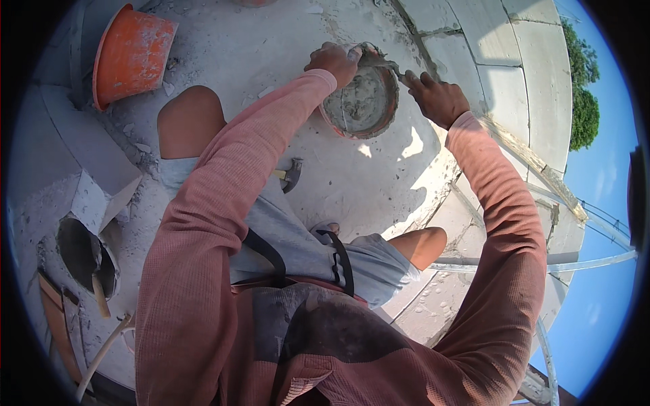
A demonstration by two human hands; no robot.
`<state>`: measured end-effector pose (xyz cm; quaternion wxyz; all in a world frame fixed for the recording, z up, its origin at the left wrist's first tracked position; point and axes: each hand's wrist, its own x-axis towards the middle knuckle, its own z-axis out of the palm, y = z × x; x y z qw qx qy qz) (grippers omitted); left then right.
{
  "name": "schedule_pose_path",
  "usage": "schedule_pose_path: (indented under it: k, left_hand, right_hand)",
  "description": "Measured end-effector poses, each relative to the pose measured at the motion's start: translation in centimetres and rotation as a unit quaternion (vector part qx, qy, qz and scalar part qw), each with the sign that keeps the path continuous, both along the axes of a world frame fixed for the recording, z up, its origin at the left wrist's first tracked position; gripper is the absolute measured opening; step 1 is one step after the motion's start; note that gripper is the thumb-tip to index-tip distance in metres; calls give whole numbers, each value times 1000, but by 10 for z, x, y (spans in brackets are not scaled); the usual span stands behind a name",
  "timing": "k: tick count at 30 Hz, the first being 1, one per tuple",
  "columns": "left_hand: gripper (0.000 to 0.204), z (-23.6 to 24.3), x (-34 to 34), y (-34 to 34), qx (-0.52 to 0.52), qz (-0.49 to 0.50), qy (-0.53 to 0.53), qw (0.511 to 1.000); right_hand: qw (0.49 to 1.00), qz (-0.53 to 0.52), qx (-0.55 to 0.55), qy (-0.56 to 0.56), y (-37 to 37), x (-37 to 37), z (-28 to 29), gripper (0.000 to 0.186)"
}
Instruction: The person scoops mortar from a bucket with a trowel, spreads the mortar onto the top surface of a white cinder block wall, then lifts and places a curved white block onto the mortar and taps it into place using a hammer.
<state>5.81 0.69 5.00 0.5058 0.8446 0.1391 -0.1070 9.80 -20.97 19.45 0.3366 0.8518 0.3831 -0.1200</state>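
A round orange tub stands on the dusty floor, with wet grey mortar inside. My left hand is closed at the tub's far left rim, its fingers curled over the edge. From the right, my right hand grips the handle of a trowel. The trowel's blade is smeared with mortar and lies over the far edge of the tub, close to my left fingers. Part of the blade blends into the mortar, so its outline is hard to make out.
A larger orange bucket lies tilted at the far left. Near my knee is a hammer. At the left are pale blocks and a dark container with a stick. A block wall and wooden poles line the right.
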Motion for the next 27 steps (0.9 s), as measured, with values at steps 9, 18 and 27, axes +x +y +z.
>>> schedule_pose_path:
  k: [9, 18, 27]
  left_hand:
    - [59, -16, 5, -1, 43, 11, -53, 998]
    - [51, -1, -1, -15, 58, 6, -99, 993]
    - [49, 1, -1, -11, 71, -23, -39, 996]
  right_hand:
    - [953, -247, 97, 144, -22, -16, 45, 42]
    - [990, -136, -5, 40, -15, 8, 33, 35]
    - [877, -436, 79, 187, -47, 1, 50, 57]
